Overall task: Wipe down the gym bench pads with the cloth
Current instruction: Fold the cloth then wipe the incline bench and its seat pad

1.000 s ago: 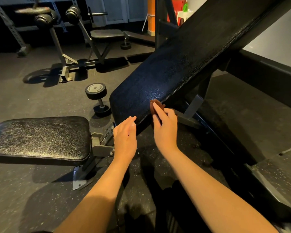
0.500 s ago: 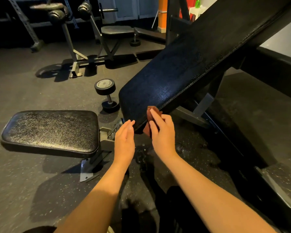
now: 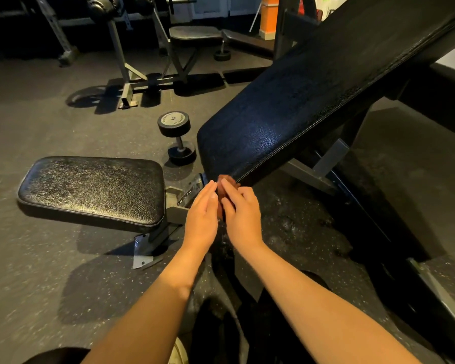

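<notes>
Brown cloth [image 3: 222, 189], bunched mid-frame at the lower edge of the back pad [image 3: 286, 114], is gripped by the right hand [image 3: 243, 215]. Left hand [image 3: 201, 216], straight-fingered and empty, lies beside it.

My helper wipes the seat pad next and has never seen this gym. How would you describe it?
Find the long tilted back pad in the foreground. Left of its lower end, past a grey bracket, lies the seat pad. Unlike the back pad it is short, flat and level, with a crinkled glossy top.
</notes>
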The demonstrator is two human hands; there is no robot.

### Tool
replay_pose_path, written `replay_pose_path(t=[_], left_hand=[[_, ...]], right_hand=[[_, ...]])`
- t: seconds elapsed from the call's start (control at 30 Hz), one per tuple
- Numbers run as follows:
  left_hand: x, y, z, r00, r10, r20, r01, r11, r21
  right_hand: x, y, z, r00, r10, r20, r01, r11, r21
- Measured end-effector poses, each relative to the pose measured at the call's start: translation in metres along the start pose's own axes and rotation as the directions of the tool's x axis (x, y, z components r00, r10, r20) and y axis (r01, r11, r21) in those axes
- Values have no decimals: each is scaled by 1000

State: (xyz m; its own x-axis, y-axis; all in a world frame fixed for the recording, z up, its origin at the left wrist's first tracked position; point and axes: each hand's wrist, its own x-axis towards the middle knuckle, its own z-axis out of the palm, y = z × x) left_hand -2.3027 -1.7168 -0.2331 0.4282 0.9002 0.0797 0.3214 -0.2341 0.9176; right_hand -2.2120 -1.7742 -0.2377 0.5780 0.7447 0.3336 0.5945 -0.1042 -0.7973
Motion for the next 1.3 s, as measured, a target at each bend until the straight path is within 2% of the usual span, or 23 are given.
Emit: replay_pose_path(t=[0.1,0.23,0.37,0.43,0.53,0.63,0.73,0.93,1.03,1.1,1.17,1.3], left_hand=[[1,1,0,1000,-5,-1,5,1000,1],[4,4,-2,999,-40,-11,40,999,2],[3,2,-5,998,-54,23,55,996,-72],[-1,1,-7,996,-82,35,85,989,-118],[-10,1,-18,986,-162,31,165,976,-140],[-18,-3,-35,975,-223,-20,218,964,-151],[-24,-8,-54,957,-276,-94,246,937,-249],[-47,-21,-113,919,-340,-200,242,885,-398],[-51,-30,-147,905,-322,-278,224,917,-330],[-49,-39,-170,890,-311,-333,228,937,-265],[-48,-45,-190,865,-297,-404,221,949,-225],[-39,-61,-230,724,-247,-645,162,969,-189]], right_hand=[[16,3,-19,993,35,-116,-39,999,-31],[17,3,-11,992,79,-101,-83,996,-37],[6,6,-2,998,45,53,-44,999,-14],[-3,-3,5,988,54,143,-65,995,71],[-6,-17,13,977,105,185,-142,970,196],[-1,-33,22,963,154,221,-213,939,271],[-3,-54,39,938,174,300,-278,894,350],[-21,-96,86,887,126,444,-334,839,429],[-27,-117,114,852,145,503,-385,824,416],[-31,-128,136,844,116,523,-359,847,393],[-31,-138,157,838,45,544,-272,899,344],[-19,-163,190,856,-149,496,5,960,280]])
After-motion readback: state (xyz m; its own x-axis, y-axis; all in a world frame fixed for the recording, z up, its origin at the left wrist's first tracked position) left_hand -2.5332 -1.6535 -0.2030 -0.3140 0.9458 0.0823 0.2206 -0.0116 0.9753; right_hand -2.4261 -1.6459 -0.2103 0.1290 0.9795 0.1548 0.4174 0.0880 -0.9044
